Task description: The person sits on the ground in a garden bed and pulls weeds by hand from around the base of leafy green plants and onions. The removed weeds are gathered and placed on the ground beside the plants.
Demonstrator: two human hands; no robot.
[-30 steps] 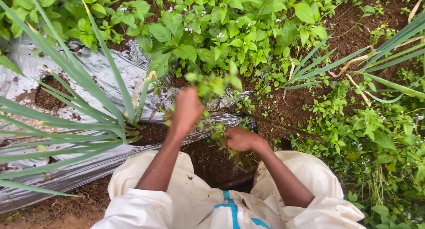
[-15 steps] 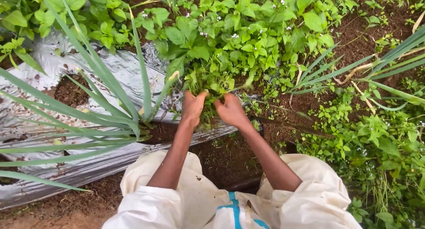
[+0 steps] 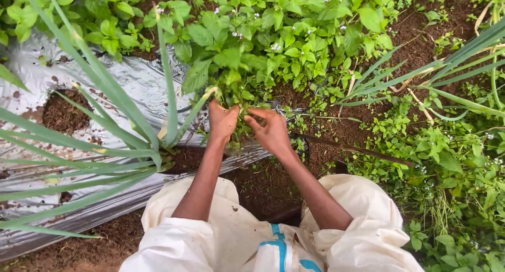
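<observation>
Nearest the camera, a cream garment with a blue stripe [image 3: 276,245] is seen, from which two bare forearms extend toward the silver plastic mulch sheet [image 3: 131,83]. At the sheet's near-right edge, the left hand [image 3: 223,120] is closed around the stems of a clump of leafy weeds [image 3: 238,96]. Just beside it, the right hand [image 3: 269,130] is curled, its fingers pinching into the same clump. A long-bladed plant [image 3: 152,146] is rooted through the sheet, left of the hands. Beyond the sheet's far edge, broad-leafed weeds with small white flowers [image 3: 284,35] are noted over brown soil [image 3: 421,30].
</observation>
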